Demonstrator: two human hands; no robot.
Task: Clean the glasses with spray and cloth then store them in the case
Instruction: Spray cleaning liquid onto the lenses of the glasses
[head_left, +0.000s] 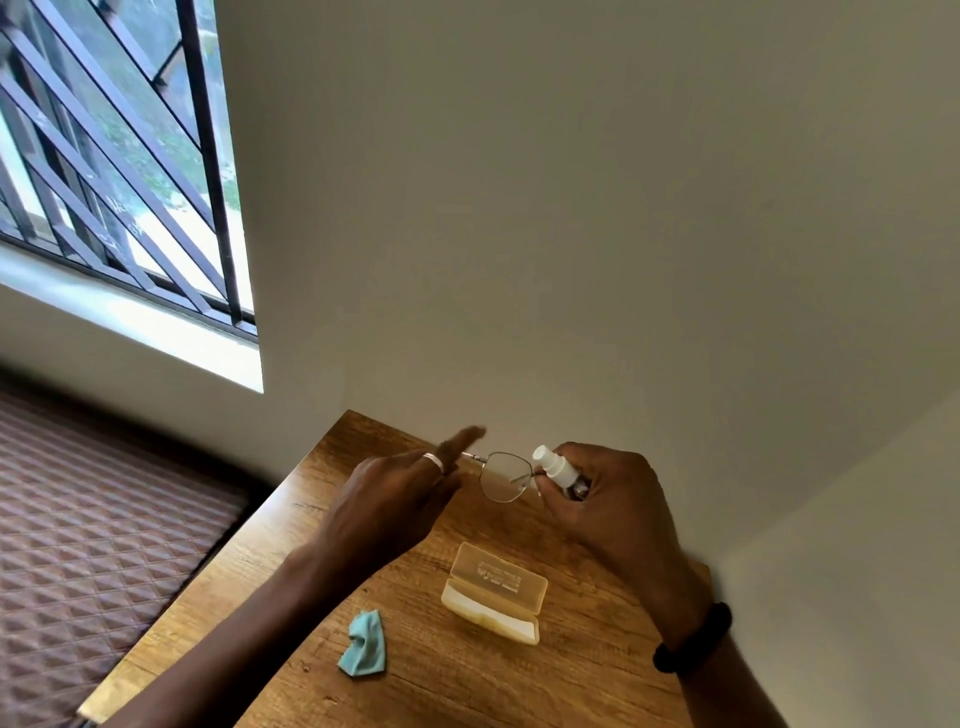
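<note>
The left grip (400, 488) pinched the glasses (501, 480) by a temple above the far end of the counter (467, 686). The right grip (608, 493) curled round a white spray bottle (556, 465) at the lens. Lettering on the open case (493, 592) was unreadable.

1. On my feed the left forearm (249, 613) rises from the lower left, with the back of the left hand (384, 499) turned to the camera.
2. One left finger points out straight and is blurred. The next wears a ring (434, 461), and the fingertips beneath it pinch the glasses (504, 475) by the frame's end.
3. My right hand (618, 504) is curled round the spray bottle (558, 467), whose nozzle juts out above the thumb, close to the left fingertips.
4. The right wrist carries a black band (693, 644).
</note>
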